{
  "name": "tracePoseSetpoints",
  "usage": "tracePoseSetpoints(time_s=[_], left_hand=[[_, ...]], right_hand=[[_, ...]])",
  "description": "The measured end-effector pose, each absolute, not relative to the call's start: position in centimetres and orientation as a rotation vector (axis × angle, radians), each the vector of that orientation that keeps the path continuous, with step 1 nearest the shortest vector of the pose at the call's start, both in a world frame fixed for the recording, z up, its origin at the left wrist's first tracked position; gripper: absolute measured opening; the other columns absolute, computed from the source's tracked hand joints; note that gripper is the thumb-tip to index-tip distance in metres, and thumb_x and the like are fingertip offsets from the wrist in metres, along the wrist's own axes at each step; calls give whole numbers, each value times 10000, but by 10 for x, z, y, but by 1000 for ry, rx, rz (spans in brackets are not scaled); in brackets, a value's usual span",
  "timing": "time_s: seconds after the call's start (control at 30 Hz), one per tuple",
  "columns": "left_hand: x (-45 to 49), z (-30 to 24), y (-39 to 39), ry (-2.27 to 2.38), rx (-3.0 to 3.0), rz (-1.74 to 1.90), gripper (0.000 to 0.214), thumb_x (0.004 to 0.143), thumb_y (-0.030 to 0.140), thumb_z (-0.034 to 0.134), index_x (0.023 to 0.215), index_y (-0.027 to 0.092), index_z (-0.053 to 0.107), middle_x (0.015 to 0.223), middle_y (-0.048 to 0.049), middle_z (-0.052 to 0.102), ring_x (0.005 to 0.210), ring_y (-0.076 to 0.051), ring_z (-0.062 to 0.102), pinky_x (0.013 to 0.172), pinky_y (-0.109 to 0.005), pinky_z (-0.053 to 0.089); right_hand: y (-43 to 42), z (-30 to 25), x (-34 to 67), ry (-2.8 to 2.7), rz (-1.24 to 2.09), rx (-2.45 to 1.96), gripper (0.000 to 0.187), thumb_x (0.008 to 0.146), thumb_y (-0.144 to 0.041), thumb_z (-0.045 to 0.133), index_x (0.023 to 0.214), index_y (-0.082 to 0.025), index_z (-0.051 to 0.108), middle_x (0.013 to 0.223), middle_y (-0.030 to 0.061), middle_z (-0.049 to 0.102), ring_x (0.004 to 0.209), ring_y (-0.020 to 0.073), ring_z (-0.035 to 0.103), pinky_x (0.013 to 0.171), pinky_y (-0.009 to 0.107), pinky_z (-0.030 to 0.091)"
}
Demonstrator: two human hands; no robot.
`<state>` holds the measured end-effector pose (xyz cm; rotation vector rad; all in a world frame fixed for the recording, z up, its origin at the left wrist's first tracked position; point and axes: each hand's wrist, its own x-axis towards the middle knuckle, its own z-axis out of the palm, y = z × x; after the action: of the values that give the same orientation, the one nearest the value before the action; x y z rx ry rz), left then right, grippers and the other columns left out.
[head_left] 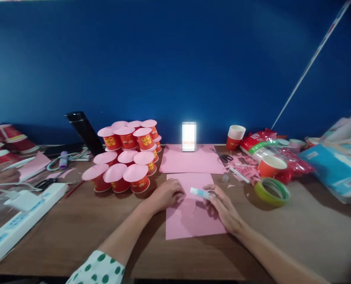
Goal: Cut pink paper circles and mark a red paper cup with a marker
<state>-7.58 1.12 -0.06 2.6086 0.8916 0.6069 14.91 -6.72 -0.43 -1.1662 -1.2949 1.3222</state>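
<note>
Smooth, matt paper for us in the pink sheet point(180, 225), and over it we catch clean, smooth plastic on the white tube point(199, 193)! Across we go to the red cups point(141, 185), printed paper with a faint sheen under matt paper discs point(137, 172), all on a wood-look tabletop point(75, 236). And there's our gloss, on crinkled plastic wrapping point(295, 167) and slick tape point(262, 195), with the sleeve point(97, 270) giving us soft-looking cloth!

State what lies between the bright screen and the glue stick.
The head view shows stacked pink paper, then the far part of a nearer pink sheet.
</note>
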Motion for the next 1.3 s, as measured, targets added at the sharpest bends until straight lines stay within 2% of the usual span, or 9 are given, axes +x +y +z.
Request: tracePoseSetpoints(time_s=[0.07, 0.2, 0.33, 1.1, 1.3], left_hand=[[-77, -3, 11, 870, 2581, 615, 177, 823, 121, 545, 821, 206, 700, 851, -43, 680, 850, -162, 592, 792, -278, 458], [-79, -8, 12, 859, 2577, 633, 171, 844, 143, 544, 856, 209, 702, 869, -48, 666, 877, -174, 579, 808, -292, 458], [-80, -13, 12, 878, 2570, 655, 176, 866, 172, 530, 882, 211, 700, 893, -55, 662, 877, -174, 577, 804, -301, 469], [-78, -13, 11, 897, 2548, 644, 198, 869, 170, 521, 928, 204, 707, 936, -61, 663, 903, -185, 572, 837, -319, 470], [-79, -14, 11, 921, 2525, 661, 194, 872, 184, 523, 911, 207, 712, 934, -57, 663, 891, -176, 578, 830, -305, 473]], right_hand=[[-67, -3, 148, -1247, 1344, -1156, 369, 866, -518, 512, 1094, -228, 492, 670, -41, 560, 486, 92, 475, 411, 188, 354], [-65, -1, 148, -1180, 1337, -1143, 351, 851, -534, 530, 978, -208, 546, 630, -40, 546, 468, 85, 454, 409, 194, 352], [-63, 0, 149, -1146, 1333, -1116, 357, 859, -540, 515, 941, -197, 567, 609, -34, 546, 478, 89, 460, 431, 202, 360], [-63, 0, 150, -1142, 1362, -1108, 381, 836, -561, 547, 908, -190, 591, 595, -33, 536, 487, 88, 460, 447, 199, 359], [-64, 0, 150, -1179, 1377, -1136, 355, 783, -498, 653, 945, -194, 567, 591, -55, 498, 487, 71, 416, 445, 187, 329]])
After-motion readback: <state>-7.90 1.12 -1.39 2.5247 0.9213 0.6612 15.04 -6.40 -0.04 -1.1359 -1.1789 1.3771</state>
